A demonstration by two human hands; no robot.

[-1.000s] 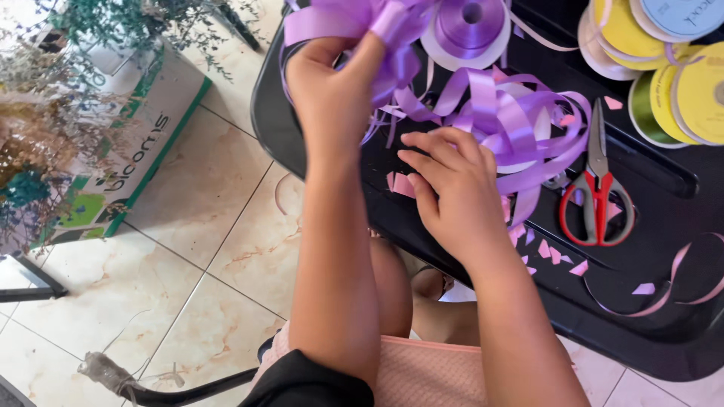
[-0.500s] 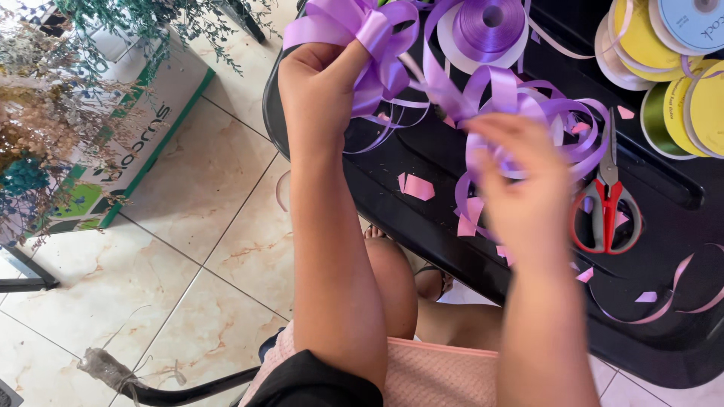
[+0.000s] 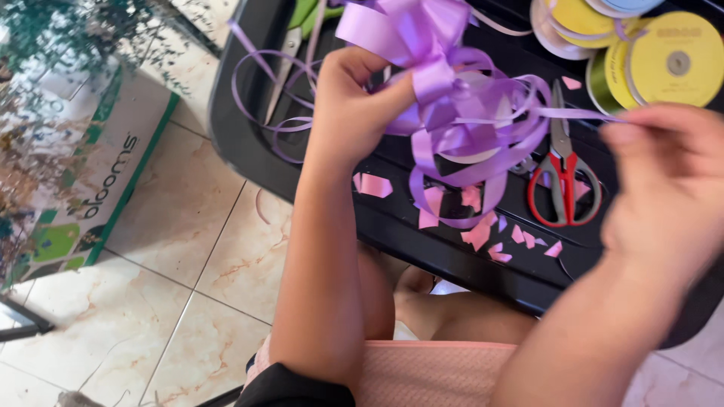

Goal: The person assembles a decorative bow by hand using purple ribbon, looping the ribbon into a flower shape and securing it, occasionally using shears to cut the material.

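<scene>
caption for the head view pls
Left hand grips a purple ribbon bow; right hand pulls a strand above red scissors.

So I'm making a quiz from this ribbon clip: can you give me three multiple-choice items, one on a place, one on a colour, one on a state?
1. Where do the red-handled scissors lie?
A. on the black tray
B. on the floor tiles
C. in the cardboard box

2. What colour is the ribbon bow?
A. yellow
B. lilac
C. green

3. What is the left hand doing?
A. lying flat and empty
B. gripping the bow
C. holding scissors

Answers:
1 A, they rest on the dark tray among pink scraps.
2 B, its loops are pale purple.
3 B, its fingers close at the bow's middle, while the right hand pulls a thin strand.
</scene>
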